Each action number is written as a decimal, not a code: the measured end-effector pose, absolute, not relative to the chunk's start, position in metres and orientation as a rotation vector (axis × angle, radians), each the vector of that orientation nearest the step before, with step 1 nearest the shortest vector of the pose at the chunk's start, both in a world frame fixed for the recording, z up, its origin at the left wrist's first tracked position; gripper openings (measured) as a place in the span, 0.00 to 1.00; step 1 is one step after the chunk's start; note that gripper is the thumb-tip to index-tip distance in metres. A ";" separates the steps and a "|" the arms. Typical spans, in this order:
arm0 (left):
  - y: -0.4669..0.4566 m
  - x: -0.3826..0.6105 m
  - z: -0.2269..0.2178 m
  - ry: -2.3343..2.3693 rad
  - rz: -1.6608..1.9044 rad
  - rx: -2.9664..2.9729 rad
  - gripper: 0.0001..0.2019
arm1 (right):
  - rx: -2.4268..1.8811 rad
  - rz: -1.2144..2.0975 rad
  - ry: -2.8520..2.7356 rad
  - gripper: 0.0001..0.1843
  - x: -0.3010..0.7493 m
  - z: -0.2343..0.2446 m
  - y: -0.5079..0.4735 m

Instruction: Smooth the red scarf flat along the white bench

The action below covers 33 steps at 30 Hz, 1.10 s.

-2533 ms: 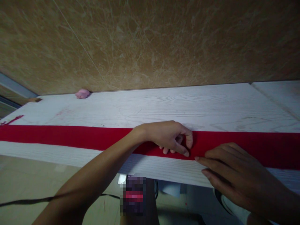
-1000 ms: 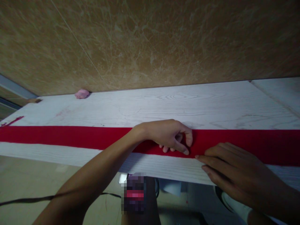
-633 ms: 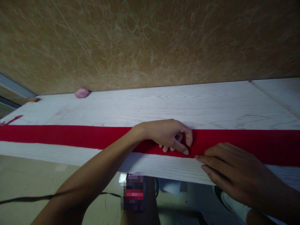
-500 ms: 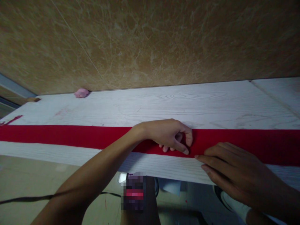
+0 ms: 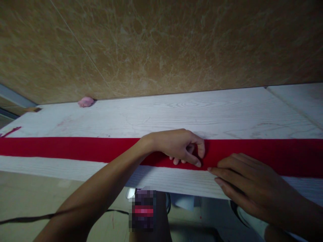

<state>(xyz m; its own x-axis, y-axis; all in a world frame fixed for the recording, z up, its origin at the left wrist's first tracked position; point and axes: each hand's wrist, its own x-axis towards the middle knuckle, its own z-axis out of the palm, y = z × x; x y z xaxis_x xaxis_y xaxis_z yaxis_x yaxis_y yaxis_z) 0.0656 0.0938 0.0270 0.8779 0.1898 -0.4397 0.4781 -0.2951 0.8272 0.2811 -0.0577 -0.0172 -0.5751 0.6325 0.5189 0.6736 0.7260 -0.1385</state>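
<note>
Red fabric strip (image 5: 242, 149) lies flat along the white wood-grain tabletop (image 5: 151, 116), running L to R across the whole view, nearer the front edge than the wall; its near edge looks slightly rough.

L hand (image 5: 179, 146) rests on the strip approx mid-view, wrist bent, back of hand up. Index & thumb curve toward each other w/ a small gap btwn tips; other fingers curled under, partly hidden. Can't tell if those grip any fabric.

R hand (image 5: 252, 185) is to its right, over the strip's near edge, palm down. Fingers extended & close together, index tip at that edge near the L thumb; thumb held a bit apart, below. How hard it presses: can't tell.

Back of tabletop, by the tan marble-look wall panel (image 5: 161, 50): small pink lump (image 5: 86, 102), type unclear. Far L: brown block (image 5: 32, 109), plus red scrap (image 5: 11, 131) just behind the strip. Below: black cable (image 5: 27, 220) passing by the L forearm, tile floor (image 5: 22, 191), & a pixelated patch (image 5: 142, 210), any print there unreadable.
</note>
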 end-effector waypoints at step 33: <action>0.094 0.066 0.028 0.541 -0.340 1.857 0.16 | -1.019 -0.098 -2.372 0.15 0.280 -0.019 -0.059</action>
<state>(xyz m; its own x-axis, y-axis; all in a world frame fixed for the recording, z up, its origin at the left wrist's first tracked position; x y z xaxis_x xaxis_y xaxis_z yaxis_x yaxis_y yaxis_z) 0.0660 0.0945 0.0277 0.8534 0.2006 -0.4812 0.5205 -0.2784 0.8072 0.2798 -0.0594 -0.0193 -0.5610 0.6491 0.5137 0.6894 0.7099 -0.1441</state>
